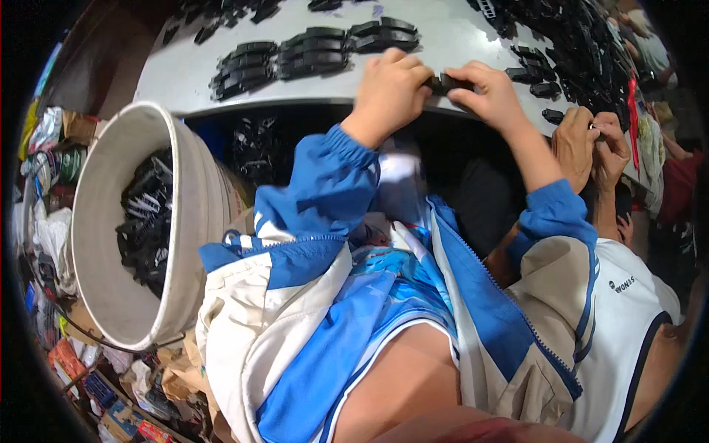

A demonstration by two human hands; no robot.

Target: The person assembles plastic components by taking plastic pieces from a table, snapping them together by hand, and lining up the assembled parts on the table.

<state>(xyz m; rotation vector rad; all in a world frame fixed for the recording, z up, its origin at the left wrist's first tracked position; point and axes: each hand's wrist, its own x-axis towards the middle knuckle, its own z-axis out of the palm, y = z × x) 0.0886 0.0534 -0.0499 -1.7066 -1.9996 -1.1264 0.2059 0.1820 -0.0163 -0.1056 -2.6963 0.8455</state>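
Over the near edge of the white table, my left hand and my right hand pinch a small black plastic part between them. The fingers of both hands are closed on it, the left at one end and the right at the other. What exactly the part is cannot be made out. Left of my hands, similar black plastic parts lie side by side in neat stacked rows. A few loose black parts lie to the right of my right hand.
A big white bucket holding black pieces stands at my left. A heap of black parts covers the table's right side. Close on my right, a co-worker's hands handle a small thing. Bags and cardboard clutter the left.
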